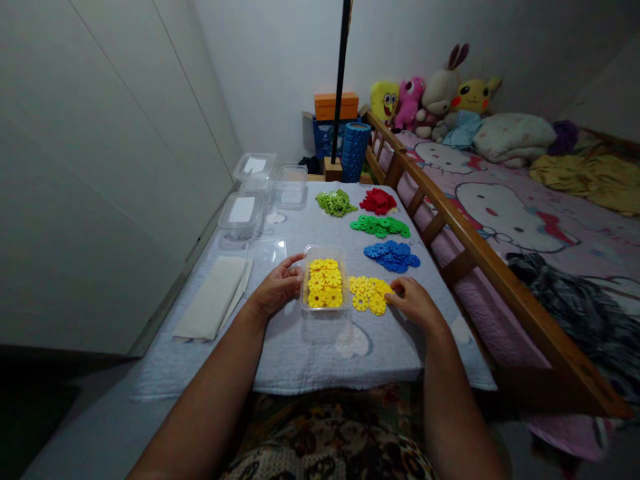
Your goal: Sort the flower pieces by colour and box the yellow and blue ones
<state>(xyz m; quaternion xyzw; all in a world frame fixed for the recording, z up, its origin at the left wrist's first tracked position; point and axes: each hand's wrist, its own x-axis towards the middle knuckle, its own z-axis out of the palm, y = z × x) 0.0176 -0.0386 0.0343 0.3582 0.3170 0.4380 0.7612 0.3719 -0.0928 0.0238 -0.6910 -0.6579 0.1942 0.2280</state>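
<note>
There's a pink Hello Kitty bed (510, 207) with a wooden rail (434, 189), a bunch of plushies (440, 92) lined up at its far end, and a bumpy blue roller (356, 153) standing beside some skinny black pole (341, 73).

Forearms (215, 383) bare, extended forward; left hand (280, 287) loosely spread, right hand (413, 301) curled inward.

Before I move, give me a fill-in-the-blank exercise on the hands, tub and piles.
The left hand is at the clear tub, whose flower-shaped pieces are coloured ____.
The right hand is at the nearest loose pile, on the tub's ____ side.
Between the red pile and the blue pile lies a pile coloured ____.
The folded beige sheet lies on the tub's ____ side.
Missing words: yellow; right; green; left.
</note>
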